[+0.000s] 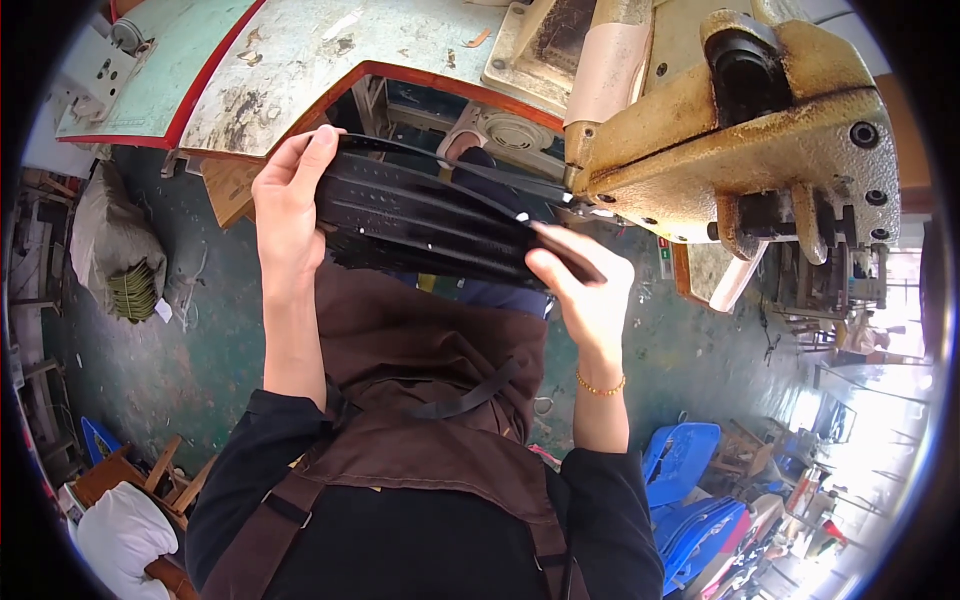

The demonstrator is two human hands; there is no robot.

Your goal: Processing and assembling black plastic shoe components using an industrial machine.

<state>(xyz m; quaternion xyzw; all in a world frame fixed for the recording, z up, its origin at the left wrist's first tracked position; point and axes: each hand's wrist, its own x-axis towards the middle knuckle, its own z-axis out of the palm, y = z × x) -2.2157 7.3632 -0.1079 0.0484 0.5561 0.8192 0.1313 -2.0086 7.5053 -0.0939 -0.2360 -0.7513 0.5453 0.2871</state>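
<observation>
black perforated strips [430,225] | fanned bundle | lying level | beside sewing machine head [720,130]

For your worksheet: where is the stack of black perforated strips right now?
Head view, centre: the stack of black perforated strips spans between the left hand and right hand, beside the worn yellowish sewing machine.

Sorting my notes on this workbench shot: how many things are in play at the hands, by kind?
Bare hands: 2, left hand and right hand
Stack of black perforated leather strips: 1
Worn yellowish metal sewing machine: 1
Gold bead bracelet: 1
Total: 5
</observation>
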